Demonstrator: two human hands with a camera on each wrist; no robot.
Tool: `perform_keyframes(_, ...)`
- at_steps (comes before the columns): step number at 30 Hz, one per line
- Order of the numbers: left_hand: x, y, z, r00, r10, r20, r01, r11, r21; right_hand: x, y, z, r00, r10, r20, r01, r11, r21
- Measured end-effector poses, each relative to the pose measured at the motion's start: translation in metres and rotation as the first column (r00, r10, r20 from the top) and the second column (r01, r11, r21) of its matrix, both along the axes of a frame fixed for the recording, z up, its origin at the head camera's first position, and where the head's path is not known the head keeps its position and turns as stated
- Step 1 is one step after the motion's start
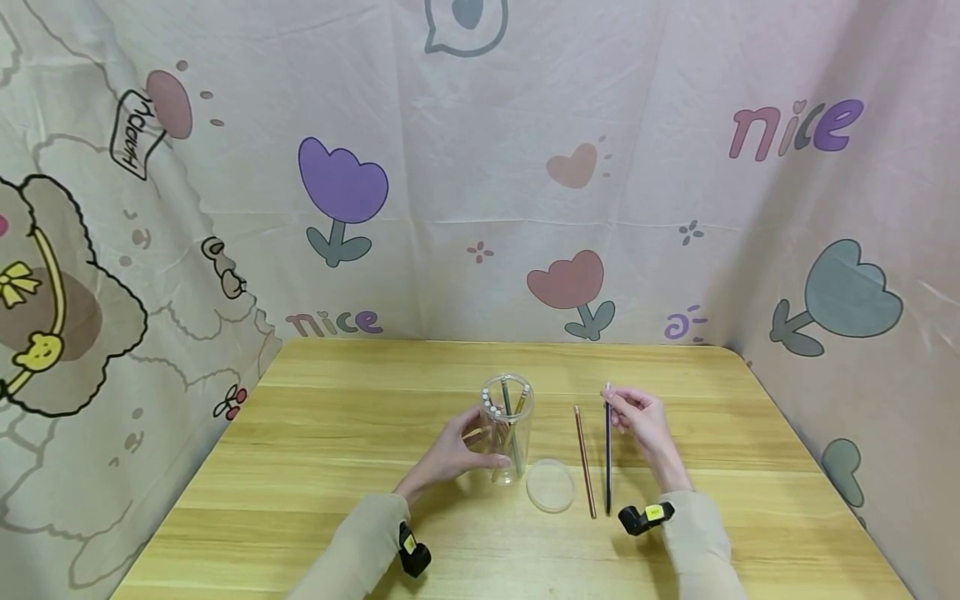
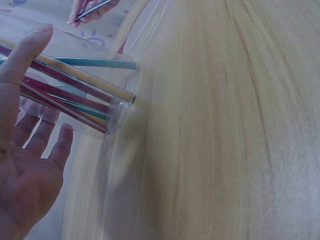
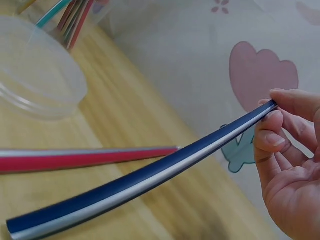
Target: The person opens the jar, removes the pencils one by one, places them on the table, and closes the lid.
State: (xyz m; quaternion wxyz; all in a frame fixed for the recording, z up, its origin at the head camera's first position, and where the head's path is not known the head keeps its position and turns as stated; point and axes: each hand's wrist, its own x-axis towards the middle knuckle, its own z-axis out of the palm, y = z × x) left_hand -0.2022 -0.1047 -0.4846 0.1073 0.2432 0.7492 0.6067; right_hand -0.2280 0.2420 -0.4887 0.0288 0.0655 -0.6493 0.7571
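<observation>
Beige sleeves (image 1: 356,546) lie nearest, below the clear jar (image 1: 523,437). Left hand (image 1: 453,447) clasps the jar; right of it, right hand (image 1: 641,421) fingers pinch a blue pencil (image 1: 608,467). Likely pickup; next calls for raising it above the jar's rim.

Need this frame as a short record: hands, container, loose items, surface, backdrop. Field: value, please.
left hand: thumb and fingers around clear cup, left hand
container: clear cup, upright, lid off
contents: several pencils, yellow and teal among them
right hand: pinches far end of blue pencil, right hand
loose: red pencil, left of the blue one; round clear lid, flat
surface: wooden table
backdrop: printed cloth
</observation>
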Motion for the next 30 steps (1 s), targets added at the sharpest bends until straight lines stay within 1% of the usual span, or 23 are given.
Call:
perform_keyframes(3,0.000,0.000,0.000,1.000,0.001,0.001,-0.001,1.000,0.000,0.002,-0.002,0.003,0.996,-0.030,0.085,0.028,0.999,0.028)
perform_keyframes(8,0.000,0.000,0.000,1.000,0.002,0.000,-0.002,1.000,0.002,-0.001,-0.002,-0.003,0.990,-0.027,0.138,0.020,0.998,0.051)
perform_keyframes(12,-0.001,0.000,-0.001,1.000,0.000,-0.008,0.000,1.000,0.004,-0.004,-0.004,-0.007,0.988,-0.027,0.151,0.018,0.998,0.063)
perform_keyframes(18,-0.001,0.000,-0.001,1.000,-0.001,-0.005,0.001,1.000,0.007,-0.010,-0.007,-0.013,0.984,-0.056,0.171,0.038,0.994,0.105)
perform_keyframes(24,0.000,0.000,0.000,1.000,-0.002,-0.002,0.002,1.000,0.005,-0.015,-0.009,-0.018,0.978,-0.064,0.201,0.027,0.983,0.182)
perform_keyframes(30,-0.001,0.000,-0.001,1.000,-0.002,0.002,0.002,1.000,-0.004,-0.019,-0.011,-0.019,0.978,-0.069,0.196,0.012,0.961,0.277)
